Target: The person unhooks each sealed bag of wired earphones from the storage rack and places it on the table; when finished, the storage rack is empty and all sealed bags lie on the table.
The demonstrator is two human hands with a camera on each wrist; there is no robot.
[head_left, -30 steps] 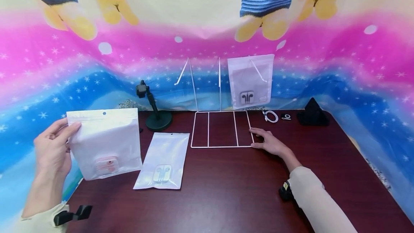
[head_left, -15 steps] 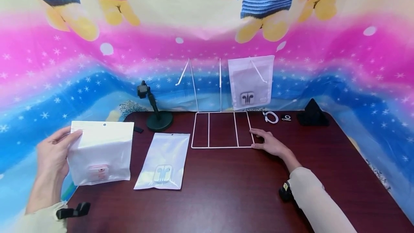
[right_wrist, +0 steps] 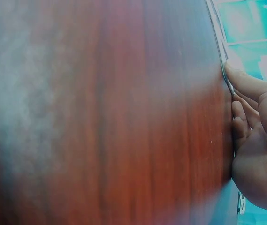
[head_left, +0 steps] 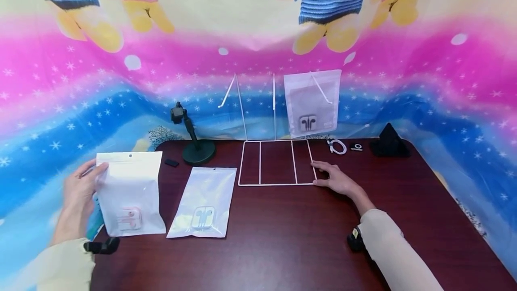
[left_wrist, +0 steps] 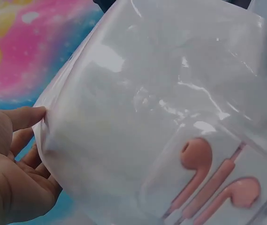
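Note:
In the head view my left hand (head_left: pixel 81 187) pinches the upper left edge of a white zip pouch (head_left: pixel 129 174), holding it upright at the table's left. Pink earphones (left_wrist: pixel 203 180) in a clear case show through the pouch's lower part in the left wrist view. Beside it, a second white pouch (head_left: pixel 203 192) with pale earphones lies flat. My right hand (head_left: pixel 337 178) rests at the right side of the white wire rack's base (head_left: pixel 278 185), thumb and forefinger spread along the wire. From the rack's right hook hangs a third pouch (head_left: pixel 313 95) with dark earphones.
A black stand (head_left: pixel 195 147) with a round base is at the back left, near a small black object (head_left: pixel 171 162). Right of the rack lie a coiled white cable (head_left: pixel 338 146), a small black-and-white item (head_left: pixel 356 147) and a dark wedge-shaped stand (head_left: pixel 389 143). Printed cloth (head_left: pixel 258 26) forms the backdrop.
My left hand has moved rightward and slightly down with its pouch, whose face has turned and looks narrower; the small black object now shows fully. My right hand stays at the rack.

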